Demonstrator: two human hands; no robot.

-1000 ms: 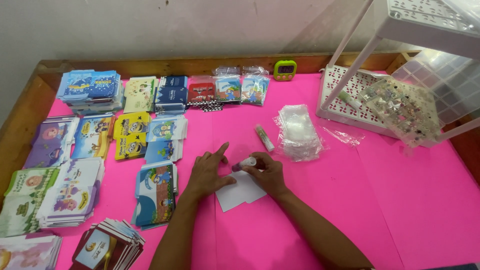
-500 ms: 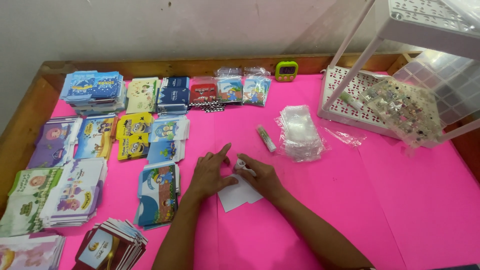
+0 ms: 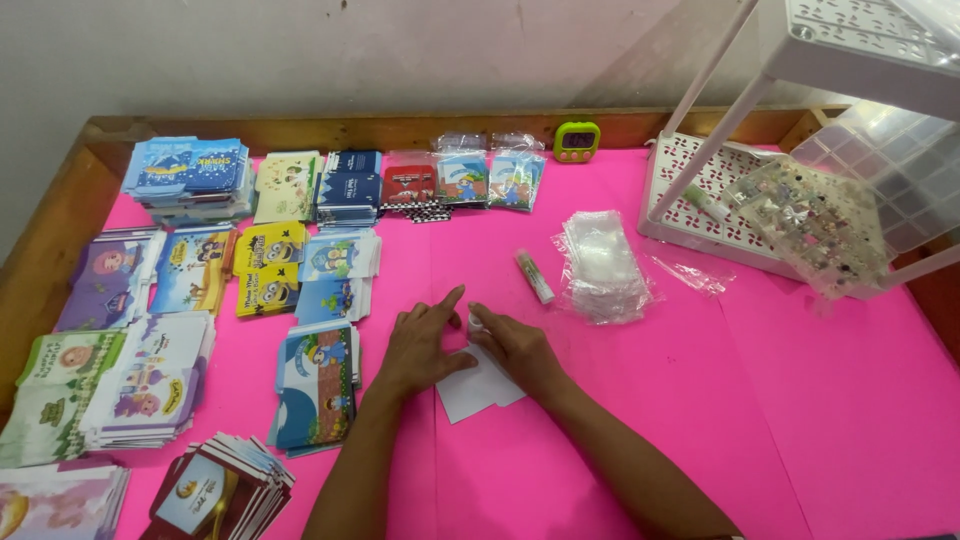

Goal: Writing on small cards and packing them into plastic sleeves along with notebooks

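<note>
A small white paper piece [image 3: 478, 390] lies flat on the pink table cover [image 3: 760, 400]. My left hand [image 3: 420, 345] presses down on its left part with fingers spread and the forefinger pointing up. My right hand [image 3: 515, 345] rests on its upper right part and pinches a small white object [image 3: 475, 321] at the fingertips. A glue stick [image 3: 534, 276] lies just beyond my hands, and a pile of clear plastic sleeves [image 3: 603, 265] sits to its right.
Stacks of colourful printed envelopes [image 3: 150, 330] cover the left half and the back row. A green timer [image 3: 576, 140] stands at the far edge. A white plastic rack [image 3: 760, 200] with a bag of small trinkets [image 3: 810, 225] stands at the back right.
My right hand has shifted slightly up and left along the white paper, toward my left forefinger. My left hand stays pressed on the paper.
</note>
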